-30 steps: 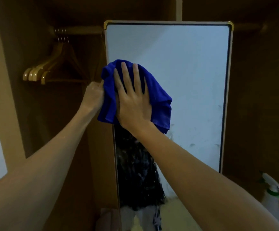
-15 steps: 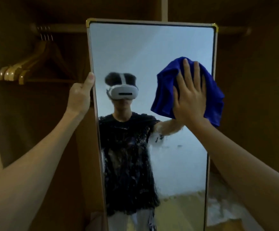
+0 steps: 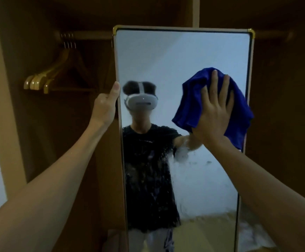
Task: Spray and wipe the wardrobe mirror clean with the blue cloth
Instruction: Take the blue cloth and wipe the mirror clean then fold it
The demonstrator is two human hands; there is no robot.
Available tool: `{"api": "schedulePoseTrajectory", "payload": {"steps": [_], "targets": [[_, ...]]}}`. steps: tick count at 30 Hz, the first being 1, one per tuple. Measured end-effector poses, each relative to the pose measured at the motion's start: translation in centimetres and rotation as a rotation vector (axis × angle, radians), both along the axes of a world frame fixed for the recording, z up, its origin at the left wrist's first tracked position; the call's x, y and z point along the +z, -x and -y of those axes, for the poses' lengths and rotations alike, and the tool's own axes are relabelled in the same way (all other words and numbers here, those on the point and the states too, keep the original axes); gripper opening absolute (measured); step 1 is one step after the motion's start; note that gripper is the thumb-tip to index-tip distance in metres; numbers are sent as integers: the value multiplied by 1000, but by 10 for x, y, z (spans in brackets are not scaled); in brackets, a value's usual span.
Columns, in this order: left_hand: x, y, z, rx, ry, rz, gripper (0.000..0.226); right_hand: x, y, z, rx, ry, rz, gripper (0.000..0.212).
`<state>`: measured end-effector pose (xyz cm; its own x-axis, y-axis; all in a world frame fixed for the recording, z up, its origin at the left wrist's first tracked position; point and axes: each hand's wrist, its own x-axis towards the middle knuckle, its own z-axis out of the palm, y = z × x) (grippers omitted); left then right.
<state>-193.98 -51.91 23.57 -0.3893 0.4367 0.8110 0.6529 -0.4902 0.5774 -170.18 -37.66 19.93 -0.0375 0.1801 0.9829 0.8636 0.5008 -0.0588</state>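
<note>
A tall mirror (image 3: 175, 57) with a pale frame and gold corners stands in the open wardrobe. The blue cloth (image 3: 190, 106) lies bunched against the glass near its right edge, at mid height. My right hand (image 3: 213, 113) presses the cloth flat to the mirror with straight fingers. My left hand (image 3: 106, 104) grips the mirror's left edge, thumb on the front of the frame. Spray droplets and smears cover the lower half of the glass. The spray bottle is out of view.
Several wooden hangers (image 3: 44, 79) hang on the rail (image 3: 86, 35) at the upper left inside the wardrobe. Dark wardrobe panels (image 3: 284, 106) lie to both sides of the mirror. The mirror reflects a person wearing a headset.
My right hand swept the cloth from the mirror's left edge across to its right side, then slightly lower. My left hand stayed on the left edge.
</note>
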Motion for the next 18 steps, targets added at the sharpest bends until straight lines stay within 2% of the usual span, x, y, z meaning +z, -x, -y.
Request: {"api": "schedulePoseTrajectory", "payload": {"steps": [3, 8, 11, 14, 18], "targets": [[0, -1, 4, -1, 31, -3, 61, 1, 33, 29, 77, -54, 50, 64], [1, 2, 9, -6, 98, -21, 59, 2, 100, 76, 183, -81, 127, 59], [2, 6, 11, -8, 140, -30, 48, 1, 132, 93, 238, -71, 155, 60], [1, 7, 15, 37, 193, -74, 43, -1, 138, 94, 254, -53, 166, 63], [-10, 5, 20, -10, 196, -5, 45, -5, 131, 92, 248, -61, 203, 66]]}}
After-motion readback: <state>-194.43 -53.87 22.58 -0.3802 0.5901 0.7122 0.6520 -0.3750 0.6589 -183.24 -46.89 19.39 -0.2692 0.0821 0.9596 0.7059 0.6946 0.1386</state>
